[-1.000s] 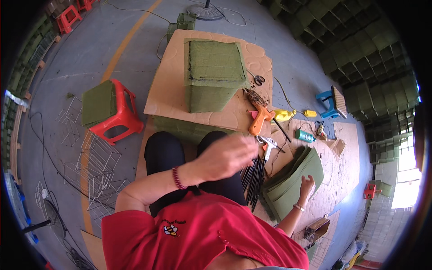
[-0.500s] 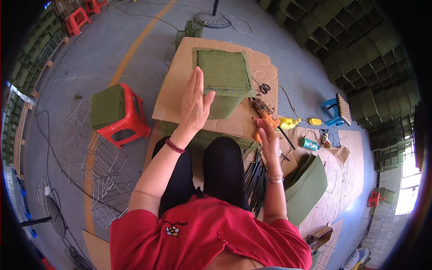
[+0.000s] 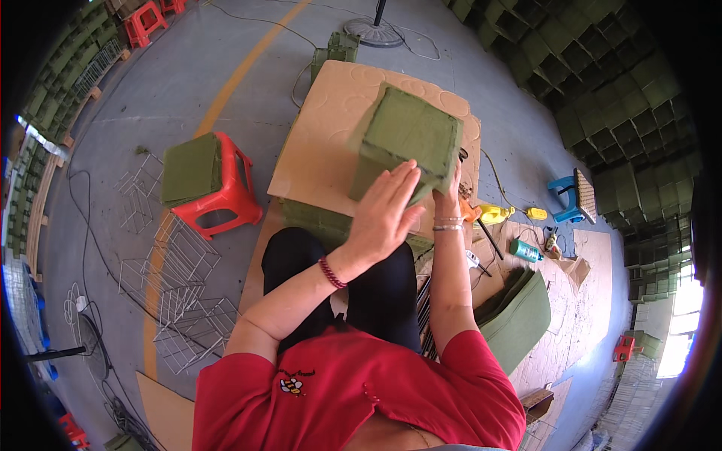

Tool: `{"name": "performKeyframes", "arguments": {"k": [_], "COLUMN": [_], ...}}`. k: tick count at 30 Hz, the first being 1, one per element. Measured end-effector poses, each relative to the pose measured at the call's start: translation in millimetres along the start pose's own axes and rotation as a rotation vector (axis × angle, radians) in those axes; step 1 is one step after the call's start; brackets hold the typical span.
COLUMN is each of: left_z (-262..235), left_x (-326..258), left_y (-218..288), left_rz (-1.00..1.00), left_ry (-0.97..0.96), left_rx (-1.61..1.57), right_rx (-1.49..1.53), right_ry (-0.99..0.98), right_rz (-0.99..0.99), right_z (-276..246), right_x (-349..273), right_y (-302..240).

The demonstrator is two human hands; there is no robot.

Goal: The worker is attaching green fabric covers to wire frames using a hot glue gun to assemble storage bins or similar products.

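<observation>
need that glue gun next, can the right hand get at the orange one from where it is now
Probably yes. The right hand rests on the green box's near right corner, and the orange glue gun lies on the cardboard just beside that wrist, with nothing covering it. The hand would have to let go of the box first.

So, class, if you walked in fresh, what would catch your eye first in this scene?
The green felt-covered box on the cardboard sheet in the middle, with the left hand flat on its side and the right hand at its right corner. Next, the red stool at left with a green pad on top, beside wire frames on the floor.
</observation>
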State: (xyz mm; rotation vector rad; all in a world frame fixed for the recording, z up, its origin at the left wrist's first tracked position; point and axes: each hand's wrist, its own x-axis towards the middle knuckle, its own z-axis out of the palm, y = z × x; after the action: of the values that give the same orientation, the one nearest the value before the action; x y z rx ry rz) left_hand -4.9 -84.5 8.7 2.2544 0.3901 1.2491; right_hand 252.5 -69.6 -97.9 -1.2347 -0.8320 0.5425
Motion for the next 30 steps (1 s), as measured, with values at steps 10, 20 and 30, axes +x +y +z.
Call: {"name": "performKeyframes", "arguments": {"k": [10,20,30], "left_z": [-65.3,-37.7,-31.8], "left_x": [18.3,11.1,9.2], "left_y": [-84.2,-70.2,-46.0], "left_rz": [-0.468,-0.506,-0.321], "left_ry": [0.483,0.435,0.428], "left_rx": [-0.443,-0.568,0.040], "right_rx": [-0.115,0.053,-0.811], "right_ry": [0.266,0.188,0.226], "right_rz": [-0.033,-0.213,-0.673], "right_z": [28.9,50.6,64.2], "right_x": [-87.1,-102.1,-112.5], "right_y": [-68.3,-91.7,-109.9]}}
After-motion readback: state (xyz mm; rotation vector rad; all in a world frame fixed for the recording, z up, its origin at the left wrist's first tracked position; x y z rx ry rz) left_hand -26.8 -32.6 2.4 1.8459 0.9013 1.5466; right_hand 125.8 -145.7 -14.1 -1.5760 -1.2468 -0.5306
